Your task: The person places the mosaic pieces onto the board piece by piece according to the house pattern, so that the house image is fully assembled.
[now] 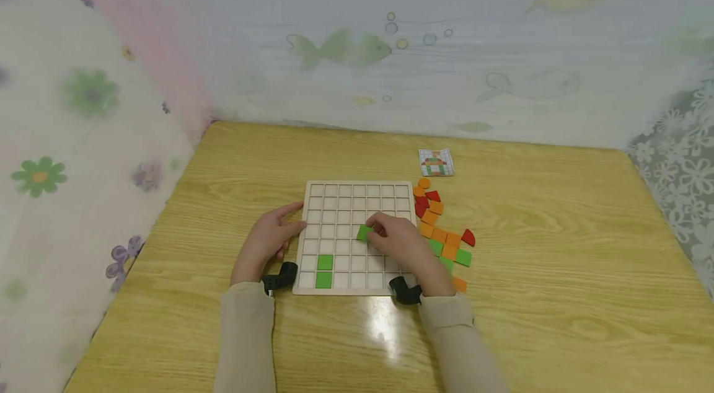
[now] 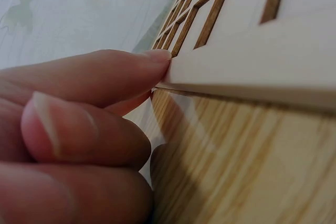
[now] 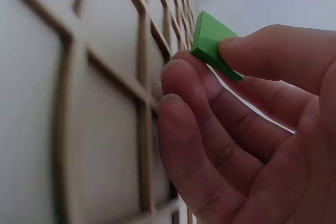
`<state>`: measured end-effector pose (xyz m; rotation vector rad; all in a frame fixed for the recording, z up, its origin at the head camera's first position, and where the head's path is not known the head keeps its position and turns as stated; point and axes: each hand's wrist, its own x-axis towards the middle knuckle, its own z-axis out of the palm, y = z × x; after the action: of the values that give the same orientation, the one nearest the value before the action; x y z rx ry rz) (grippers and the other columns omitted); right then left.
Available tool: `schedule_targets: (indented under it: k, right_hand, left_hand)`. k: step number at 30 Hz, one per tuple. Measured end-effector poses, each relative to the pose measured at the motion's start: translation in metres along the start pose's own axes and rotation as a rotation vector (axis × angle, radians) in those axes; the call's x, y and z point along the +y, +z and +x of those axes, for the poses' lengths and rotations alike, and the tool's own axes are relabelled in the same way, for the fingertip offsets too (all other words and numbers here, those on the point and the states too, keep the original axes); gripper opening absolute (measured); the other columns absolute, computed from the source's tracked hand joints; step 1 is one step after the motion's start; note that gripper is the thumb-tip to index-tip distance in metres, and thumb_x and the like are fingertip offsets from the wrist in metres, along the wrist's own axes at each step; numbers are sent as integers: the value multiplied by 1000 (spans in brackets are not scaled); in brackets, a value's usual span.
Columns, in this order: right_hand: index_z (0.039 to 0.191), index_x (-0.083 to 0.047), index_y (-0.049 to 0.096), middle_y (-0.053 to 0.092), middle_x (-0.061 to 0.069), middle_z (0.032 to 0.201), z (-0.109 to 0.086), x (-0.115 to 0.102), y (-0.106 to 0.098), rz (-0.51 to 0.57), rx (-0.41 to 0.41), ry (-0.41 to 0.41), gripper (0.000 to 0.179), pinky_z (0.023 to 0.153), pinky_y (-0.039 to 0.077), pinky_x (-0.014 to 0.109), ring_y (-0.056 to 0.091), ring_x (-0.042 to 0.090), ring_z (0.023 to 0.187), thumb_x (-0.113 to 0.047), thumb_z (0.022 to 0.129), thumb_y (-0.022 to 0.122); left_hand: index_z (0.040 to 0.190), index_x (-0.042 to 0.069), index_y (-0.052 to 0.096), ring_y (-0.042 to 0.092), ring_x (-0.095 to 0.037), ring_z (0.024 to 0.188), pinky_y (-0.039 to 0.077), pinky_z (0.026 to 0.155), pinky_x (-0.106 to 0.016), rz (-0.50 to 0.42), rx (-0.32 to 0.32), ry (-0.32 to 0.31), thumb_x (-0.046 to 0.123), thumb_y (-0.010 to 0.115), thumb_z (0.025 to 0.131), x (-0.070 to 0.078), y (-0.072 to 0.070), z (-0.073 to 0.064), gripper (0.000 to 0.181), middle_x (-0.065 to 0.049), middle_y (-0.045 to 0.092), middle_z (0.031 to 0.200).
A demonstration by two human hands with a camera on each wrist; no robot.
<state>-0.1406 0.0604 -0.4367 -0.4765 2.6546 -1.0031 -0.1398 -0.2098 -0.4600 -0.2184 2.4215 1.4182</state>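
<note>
A square wooden grid board (image 1: 346, 292) lies on the table. Two green square tiles (image 1: 325, 262) fill cells in its second column from the left, in the two rows closest to me. My right hand (image 1: 400, 243) pinches another green square tile (image 3: 210, 45) between thumb and fingers. This tile is tilted over the middle of the grid, and the right wrist view shows it just off the surface. At the board's left edge, my left hand (image 1: 269, 237) touches the rim with its thumb and index fingertips; its other fingers are bent beneath.
Loose orange tiles (image 1: 439, 235), green tiles (image 1: 463, 257) and red pieces (image 1: 468, 237) are scattered along the board's right side. Behind them lies a small pattern card (image 1: 436, 162). A painted wall (image 1: 334, 89) borders the table's far edge. Each wrist carries a black camera mount (image 1: 281, 277).
</note>
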Motion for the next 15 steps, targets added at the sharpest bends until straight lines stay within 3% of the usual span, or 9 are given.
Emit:
schedule_targets:
  k: [15]
  right_hand:
    - [99,-20,63,58,-11,84,2,-17,12,-64,-61,-88,15,67,42,25,50,8,73,-21,86,56]
  left_hand:
    - [128,37,45,38,-16,34,41,37,-35,-17,-4,-14,38,62,82,0,1,-1,49,-4,43,46]
